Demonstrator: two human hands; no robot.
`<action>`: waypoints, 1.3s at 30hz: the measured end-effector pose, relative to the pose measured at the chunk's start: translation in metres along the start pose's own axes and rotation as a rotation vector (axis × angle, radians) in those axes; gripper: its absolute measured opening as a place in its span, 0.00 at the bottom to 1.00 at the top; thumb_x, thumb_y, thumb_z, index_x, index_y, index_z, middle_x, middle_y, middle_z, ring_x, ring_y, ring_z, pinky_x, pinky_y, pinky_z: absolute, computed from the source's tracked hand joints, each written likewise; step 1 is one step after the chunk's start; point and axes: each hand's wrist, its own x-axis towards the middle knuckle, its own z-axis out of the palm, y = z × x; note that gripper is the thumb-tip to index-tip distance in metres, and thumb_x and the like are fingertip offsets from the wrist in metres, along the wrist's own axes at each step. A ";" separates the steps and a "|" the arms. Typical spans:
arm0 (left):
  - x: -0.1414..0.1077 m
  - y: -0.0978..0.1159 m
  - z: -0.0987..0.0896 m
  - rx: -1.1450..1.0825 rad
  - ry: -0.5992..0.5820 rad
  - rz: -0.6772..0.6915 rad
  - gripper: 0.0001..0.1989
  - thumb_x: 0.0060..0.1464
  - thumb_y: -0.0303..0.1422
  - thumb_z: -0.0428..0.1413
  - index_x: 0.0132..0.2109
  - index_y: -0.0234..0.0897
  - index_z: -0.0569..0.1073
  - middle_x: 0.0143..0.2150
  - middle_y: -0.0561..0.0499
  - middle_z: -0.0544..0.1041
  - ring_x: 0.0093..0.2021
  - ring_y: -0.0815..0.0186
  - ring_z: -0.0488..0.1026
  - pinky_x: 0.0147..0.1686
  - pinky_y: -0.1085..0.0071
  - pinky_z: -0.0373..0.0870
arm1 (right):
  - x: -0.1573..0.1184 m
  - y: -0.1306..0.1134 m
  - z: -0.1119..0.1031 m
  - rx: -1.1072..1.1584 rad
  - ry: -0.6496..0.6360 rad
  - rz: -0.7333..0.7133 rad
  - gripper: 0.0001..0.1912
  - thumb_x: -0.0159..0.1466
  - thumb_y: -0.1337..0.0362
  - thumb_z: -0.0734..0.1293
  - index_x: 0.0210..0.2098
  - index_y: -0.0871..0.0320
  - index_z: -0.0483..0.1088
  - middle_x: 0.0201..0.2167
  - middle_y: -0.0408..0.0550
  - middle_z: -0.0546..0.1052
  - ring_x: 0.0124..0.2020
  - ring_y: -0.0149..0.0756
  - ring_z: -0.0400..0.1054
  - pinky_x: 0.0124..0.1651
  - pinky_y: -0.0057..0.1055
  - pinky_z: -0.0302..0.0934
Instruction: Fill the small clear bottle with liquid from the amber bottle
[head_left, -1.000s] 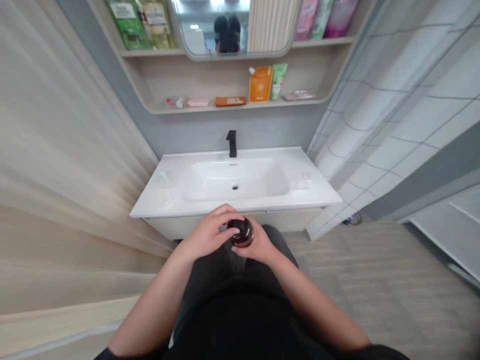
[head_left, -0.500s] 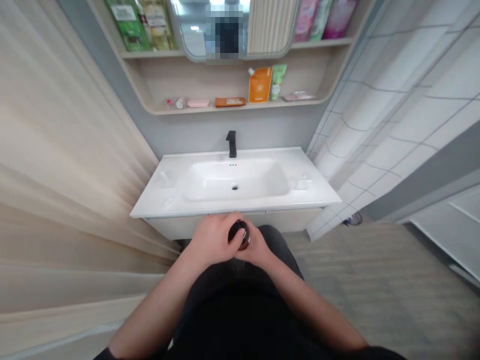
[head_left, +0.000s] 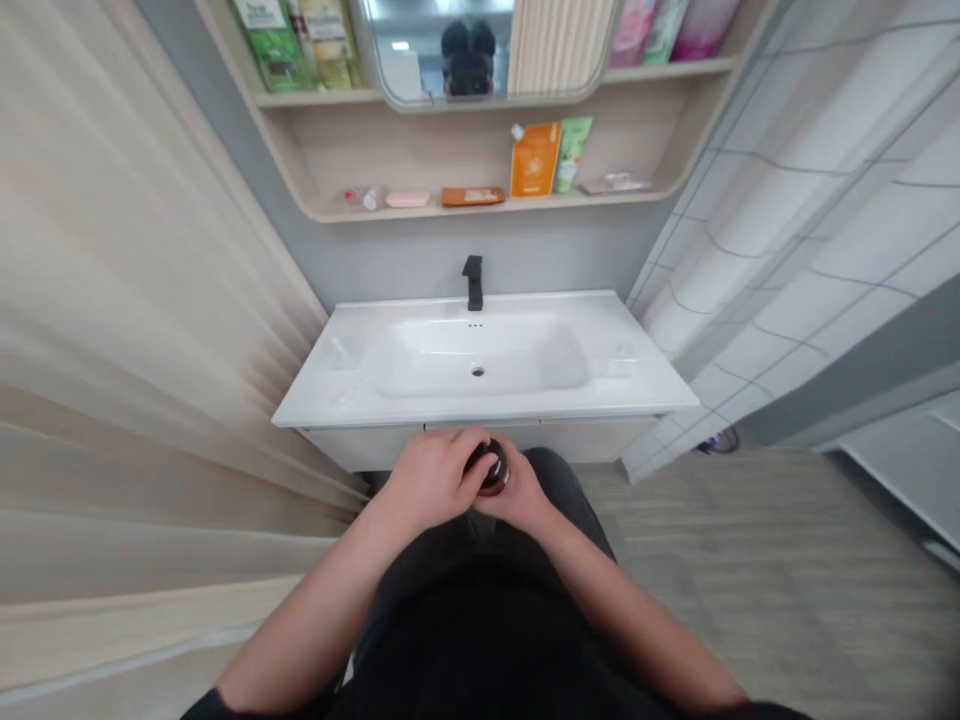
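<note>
Just below the white washbasin, the left hand has its fingers curled over a dark round jar, which is cupped pretty snugly from underneath by the right hand.

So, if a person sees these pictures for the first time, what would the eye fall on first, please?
Probably the dark round jar, low in the middle of the view, with the left hand over it and the right hand under it. Just beyond stands the white washbasin with its black faucet. Higher, a bright orange pouch stands on the wooden shelf.
</note>
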 end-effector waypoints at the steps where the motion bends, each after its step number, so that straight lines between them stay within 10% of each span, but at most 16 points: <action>1: -0.003 -0.004 -0.001 -0.045 0.040 -0.024 0.10 0.74 0.39 0.55 0.53 0.43 0.78 0.42 0.46 0.85 0.39 0.55 0.83 0.41 0.63 0.75 | 0.000 0.001 -0.001 -0.009 0.001 0.008 0.38 0.51 0.60 0.83 0.60 0.52 0.73 0.52 0.51 0.85 0.49 0.51 0.83 0.54 0.46 0.79; 5: -0.023 -0.056 -0.013 -0.178 0.205 -0.214 0.16 0.74 0.43 0.53 0.61 0.44 0.75 0.44 0.48 0.85 0.39 0.58 0.82 0.44 0.63 0.76 | 0.002 0.001 -0.006 -0.018 0.003 0.019 0.39 0.51 0.58 0.84 0.60 0.53 0.73 0.53 0.53 0.85 0.52 0.52 0.83 0.59 0.48 0.78; 12: -0.082 -0.273 -0.043 0.116 0.491 -0.869 0.21 0.62 0.49 0.59 0.53 0.38 0.76 0.45 0.42 0.84 0.49 0.46 0.83 0.53 0.54 0.77 | 0.004 0.002 -0.016 -0.008 0.009 0.035 0.38 0.51 0.58 0.83 0.59 0.54 0.73 0.52 0.54 0.85 0.53 0.54 0.83 0.61 0.50 0.77; 16: -0.095 -0.338 -0.036 0.237 0.449 -0.942 0.21 0.60 0.46 0.60 0.50 0.33 0.79 0.52 0.35 0.83 0.55 0.44 0.80 0.58 0.52 0.74 | 0.006 0.003 -0.016 0.015 0.022 0.028 0.38 0.51 0.58 0.84 0.59 0.54 0.73 0.53 0.55 0.85 0.54 0.55 0.82 0.62 0.51 0.77; 26: -0.096 -0.377 0.007 0.211 0.535 -0.958 0.21 0.60 0.42 0.61 0.51 0.29 0.80 0.54 0.35 0.80 0.61 0.47 0.75 0.65 0.55 0.70 | 0.007 0.000 -0.018 0.009 0.010 0.039 0.38 0.51 0.58 0.84 0.59 0.54 0.73 0.53 0.55 0.85 0.54 0.55 0.82 0.62 0.51 0.77; 39: -0.097 -0.363 -0.004 -0.019 0.549 -1.020 0.28 0.57 0.39 0.66 0.60 0.28 0.73 0.63 0.33 0.78 0.66 0.45 0.73 0.69 0.55 0.70 | 0.005 0.003 -0.017 0.006 0.016 0.042 0.39 0.51 0.59 0.84 0.60 0.54 0.73 0.54 0.55 0.85 0.56 0.55 0.82 0.63 0.52 0.76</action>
